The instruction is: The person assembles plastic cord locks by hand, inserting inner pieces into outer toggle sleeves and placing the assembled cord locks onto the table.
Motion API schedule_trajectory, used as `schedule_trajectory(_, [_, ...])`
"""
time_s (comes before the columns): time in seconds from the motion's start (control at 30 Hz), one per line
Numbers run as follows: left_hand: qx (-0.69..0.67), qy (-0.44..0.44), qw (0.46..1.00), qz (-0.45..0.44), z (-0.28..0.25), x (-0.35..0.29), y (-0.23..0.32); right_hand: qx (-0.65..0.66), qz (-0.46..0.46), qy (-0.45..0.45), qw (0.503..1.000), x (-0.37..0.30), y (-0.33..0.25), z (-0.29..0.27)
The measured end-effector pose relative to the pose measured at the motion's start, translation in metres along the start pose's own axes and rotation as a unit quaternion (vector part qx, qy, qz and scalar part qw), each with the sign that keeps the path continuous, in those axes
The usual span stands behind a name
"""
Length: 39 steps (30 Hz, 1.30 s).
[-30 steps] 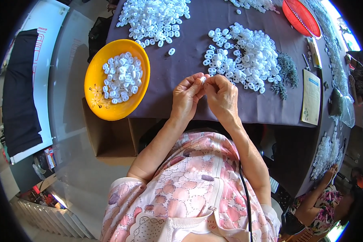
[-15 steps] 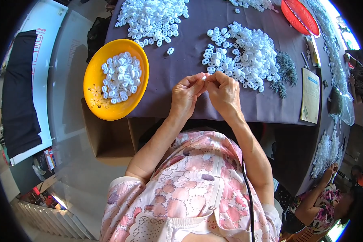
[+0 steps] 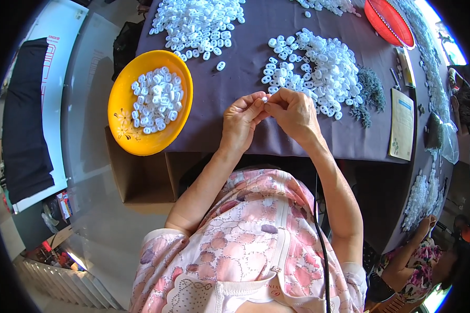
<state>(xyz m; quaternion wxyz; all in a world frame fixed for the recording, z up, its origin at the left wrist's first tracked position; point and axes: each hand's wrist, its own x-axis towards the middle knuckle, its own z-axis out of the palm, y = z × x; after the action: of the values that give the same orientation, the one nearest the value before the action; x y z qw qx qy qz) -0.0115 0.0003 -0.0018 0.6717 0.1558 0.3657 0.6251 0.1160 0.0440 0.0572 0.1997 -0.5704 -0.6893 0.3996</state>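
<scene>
My left hand (image 3: pixel 238 124) pinches a small white plastic piece (image 3: pixel 265 98) between thumb and fingertips, just above the near edge of the table. Against it from the other side comes my right hand (image 3: pixel 296 119), its thumb and forefinger pressed together; whether they grip the same piece or a tiny part is hidden. Right beyond the hands lies a pile of white oval two-hole plastic pieces (image 3: pixel 326 70). Beside that pile is a heap of small grey-green parts (image 3: pixel 372 94), too fine to make out. A yellow bowl (image 3: pixel 185 96) to the left holds more white pieces.
Another white pile (image 3: pixel 198 23) lies at the far left of the dark tablecloth (image 3: pixel 245 57). A red basket (image 3: pixel 402 31) and a tan booklet (image 3: pixel 402 125) are on the right. An open cardboard box (image 3: pixel 146 182) stands below the bowl. A co-worker's hand (image 3: pixel 428 224) works at far right.
My right hand and forearm have shifted slightly to the right, and more of the white piece shows at my left fingertips. My left hand stays almost in place.
</scene>
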Motion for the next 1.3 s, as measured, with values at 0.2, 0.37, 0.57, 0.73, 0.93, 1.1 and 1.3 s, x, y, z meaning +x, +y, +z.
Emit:
schedule_trajectory(0.2, [-0.008,0.014,1.000,0.009,0.001,0.000,-0.002,-0.005,-0.046,0.001,0.999,-0.002,0.004,0.001])
schedule_trajectory(0.37, [0.000,0.027,0.999,0.018,0.002,0.000,-0.004,-0.015,-0.067,-0.015,0.998,0.000,0.004,0.000])
schedule_trajectory(0.57, [0.017,0.041,0.999,0.007,0.005,0.000,-0.002,-0.057,-0.108,0.072,0.990,0.001,0.010,0.010])
schedule_trajectory(0.73, [0.008,0.039,0.999,0.006,0.000,0.000,-0.002,0.034,-0.062,0.025,0.997,0.000,0.004,0.012])
schedule_trajectory(0.93, [-0.014,0.051,0.999,-0.009,0.001,0.001,-0.001,0.052,-0.117,0.003,0.992,0.002,0.010,0.008])
schedule_trajectory(1.1, [-0.022,0.047,0.999,-0.013,0.002,0.002,0.000,0.033,-0.180,0.033,0.983,0.002,0.021,0.015])
schedule_trajectory(1.3, [0.031,0.052,0.998,-0.018,0.008,-0.001,0.000,0.034,-0.129,0.102,0.986,-0.007,0.019,0.024])
